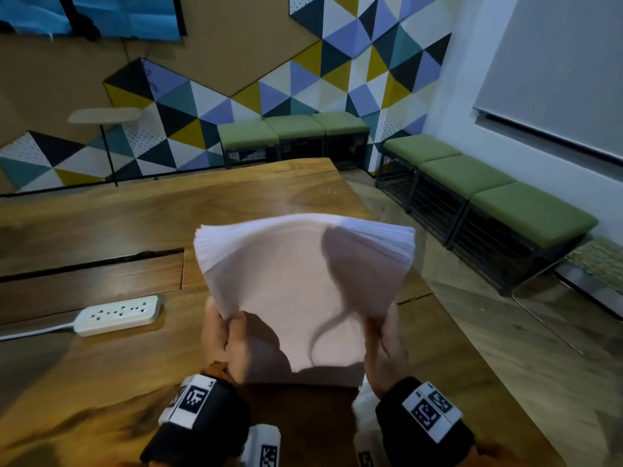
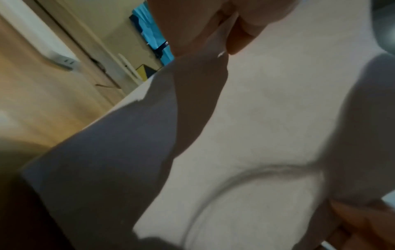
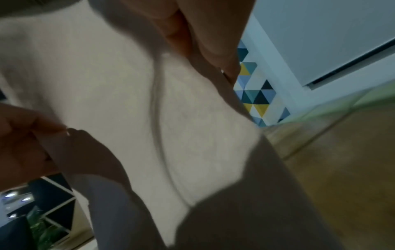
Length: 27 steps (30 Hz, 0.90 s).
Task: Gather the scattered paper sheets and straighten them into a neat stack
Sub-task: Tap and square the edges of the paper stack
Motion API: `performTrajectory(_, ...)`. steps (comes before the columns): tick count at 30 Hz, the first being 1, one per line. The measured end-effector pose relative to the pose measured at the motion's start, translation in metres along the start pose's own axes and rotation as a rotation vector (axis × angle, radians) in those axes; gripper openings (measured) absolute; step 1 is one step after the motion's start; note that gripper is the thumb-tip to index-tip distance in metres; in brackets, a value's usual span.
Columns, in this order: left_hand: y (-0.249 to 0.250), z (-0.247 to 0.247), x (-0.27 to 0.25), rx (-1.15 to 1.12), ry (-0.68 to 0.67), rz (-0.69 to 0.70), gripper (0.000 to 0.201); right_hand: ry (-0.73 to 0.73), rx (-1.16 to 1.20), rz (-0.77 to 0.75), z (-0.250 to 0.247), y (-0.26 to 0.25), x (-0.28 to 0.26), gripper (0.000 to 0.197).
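Note:
A thick stack of white paper sheets [image 1: 296,281] stands on its near edge above the wooden table [image 1: 101,224], its top bowed and fanned away from me. My left hand [image 1: 224,335] grips the stack's left side, thumb on the front sheet. My right hand [image 1: 386,342] grips the right side the same way. In the left wrist view the paper stack [image 2: 267,118] fills the frame, with the left hand [image 2: 213,25] pinching its edge at the top. In the right wrist view the paper stack [image 3: 107,101] sits between the right hand's fingers [image 3: 203,42] and thumb.
A white power strip [image 1: 118,315] lies on the table to the left, its cord running off left. A dark slot [image 1: 91,264] crosses the tabletop. Green-cushioned benches [image 1: 488,197] line the walls beyond and to the right. The table's right edge runs close to my right wrist.

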<state>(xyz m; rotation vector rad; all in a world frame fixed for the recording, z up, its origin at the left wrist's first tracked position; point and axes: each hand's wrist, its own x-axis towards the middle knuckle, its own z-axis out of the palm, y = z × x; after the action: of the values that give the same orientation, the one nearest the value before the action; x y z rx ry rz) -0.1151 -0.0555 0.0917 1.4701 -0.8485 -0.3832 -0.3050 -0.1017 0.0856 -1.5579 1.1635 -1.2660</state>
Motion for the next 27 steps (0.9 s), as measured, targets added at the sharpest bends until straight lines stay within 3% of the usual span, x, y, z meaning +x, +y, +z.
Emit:
performTrajectory(2, 0.000, -0.001, 0.004, 0.001, -0.010, -0.031, 0.039, 0.019, 0.000, -0.036, 0.001, -0.001, 0.000, 0.018)
performTrajectory(8, -0.022, 0.000, -0.002, 0.041, -0.095, -0.147, 0.060, -0.044, -0.064, 0.147, 0.006, 0.008, -0.011, 0.038)
performTrajectory(11, -0.014, 0.000, -0.008, 0.087, -0.069, 0.022, 0.039, 0.010, -0.075, 0.085, 0.005, 0.004, -0.011, 0.024)
performTrajectory(13, -0.011, 0.000, -0.010, 0.094, -0.081, 0.036, 0.035, 0.015, -0.089, 0.105, 0.005, 0.007, -0.012, 0.026)
performTrajectory(17, -0.034, 0.001, -0.010, 0.110, -0.107, -0.061, 0.056, -0.157, -0.169, 0.208, 0.005, 0.016, -0.017, 0.029)
performTrajectory(19, -0.039, 0.001, -0.012, 0.159, -0.132, -0.081, 0.058, -0.166, -0.222, 0.252, 0.006, 0.023, -0.016, 0.030)
performTrajectory(21, -0.039, 0.000, -0.011, 0.214, -0.151, -0.100, 0.050, -0.136, -0.248, 0.251, 0.007, 0.027, -0.014, 0.029)
performTrajectory(24, -0.031, 0.002, -0.006, 0.321, -0.197, -0.174, 0.011, -0.083, -0.295, 0.190, 0.008, 0.026, -0.008, 0.029)
performTrajectory(27, -0.035, 0.002, 0.002, 0.398, -0.260, -0.234, 0.005, -0.102, -0.315, 0.203, 0.006, 0.027, 0.000, 0.019)
